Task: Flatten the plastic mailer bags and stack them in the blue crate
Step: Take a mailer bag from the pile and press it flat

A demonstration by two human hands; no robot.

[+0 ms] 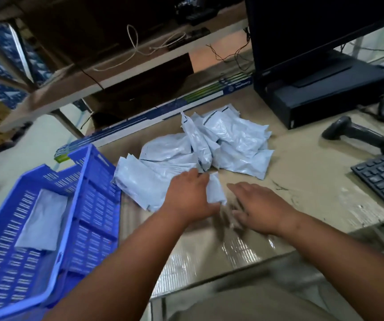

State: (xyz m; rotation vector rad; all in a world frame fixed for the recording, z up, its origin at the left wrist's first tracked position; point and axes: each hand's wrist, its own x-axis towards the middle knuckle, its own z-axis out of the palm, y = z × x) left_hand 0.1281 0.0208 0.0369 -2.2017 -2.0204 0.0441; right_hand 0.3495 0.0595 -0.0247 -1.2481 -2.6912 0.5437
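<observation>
The left hand [189, 195] grips a crumpled grey plastic mailer bag [216, 191]; the right hand [259, 205] lies open just beside it, and the blue slatted plastic crate [89, 181] sits at the surface's left edge.

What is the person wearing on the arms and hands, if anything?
Nothing shows on them. The left hand and the right hand are bare, with no gloves, rings or watch visible. Both forearms are uncovered as far as the picture shows, and no sleeve is in view.
</observation>
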